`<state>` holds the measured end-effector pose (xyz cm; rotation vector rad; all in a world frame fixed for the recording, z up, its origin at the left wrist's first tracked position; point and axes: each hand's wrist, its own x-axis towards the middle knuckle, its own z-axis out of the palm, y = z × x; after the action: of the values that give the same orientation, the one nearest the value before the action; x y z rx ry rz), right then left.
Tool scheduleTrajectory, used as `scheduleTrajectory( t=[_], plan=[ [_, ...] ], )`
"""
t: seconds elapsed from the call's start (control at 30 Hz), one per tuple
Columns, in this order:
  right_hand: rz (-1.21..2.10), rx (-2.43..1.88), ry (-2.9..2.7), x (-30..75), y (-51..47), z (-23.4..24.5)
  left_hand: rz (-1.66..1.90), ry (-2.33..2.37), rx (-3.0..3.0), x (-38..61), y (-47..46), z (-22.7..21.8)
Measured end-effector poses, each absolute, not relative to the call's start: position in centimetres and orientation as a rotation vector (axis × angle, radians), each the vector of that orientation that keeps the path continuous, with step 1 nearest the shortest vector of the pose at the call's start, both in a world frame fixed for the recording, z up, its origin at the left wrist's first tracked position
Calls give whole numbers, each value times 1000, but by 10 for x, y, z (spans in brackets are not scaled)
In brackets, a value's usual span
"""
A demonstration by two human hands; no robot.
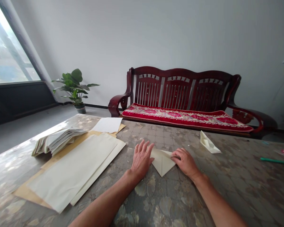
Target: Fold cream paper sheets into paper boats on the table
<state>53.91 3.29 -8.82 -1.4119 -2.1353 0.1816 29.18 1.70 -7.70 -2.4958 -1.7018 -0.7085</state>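
A cream sheet of paper (pixel 161 162), folded to a point facing me with a crease down its middle, lies on the table between my hands. My left hand (pixel 142 159) rests at its left edge, fingers stretched out and apart, thumb at the paper. On the other side my right hand (pixel 185 161) pinches the paper's right corner between thumb and fingers. A folded paper boat (pixel 209 143) sits farther back to the right, apart from both hands.
Large cream sheets (pixel 73 170) lie over brown paper (pixel 33 194) on the left, beside a stack of folded papers (pixel 59 140) and a white sheet (pixel 107 125). A green stick-like item (pixel 274 160) is at far right. Behind the table (pixel 151 208) stands a wooden bench (pixel 177 91).
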Motion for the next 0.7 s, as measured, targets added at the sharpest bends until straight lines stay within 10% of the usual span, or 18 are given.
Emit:
scheduleTrajectory(
  t=[0.7],
  plan=[
    [-219, -1284, -2315, 542, 16, -80, -642, -1635, -2713, 283, 35, -75]
  ],
)
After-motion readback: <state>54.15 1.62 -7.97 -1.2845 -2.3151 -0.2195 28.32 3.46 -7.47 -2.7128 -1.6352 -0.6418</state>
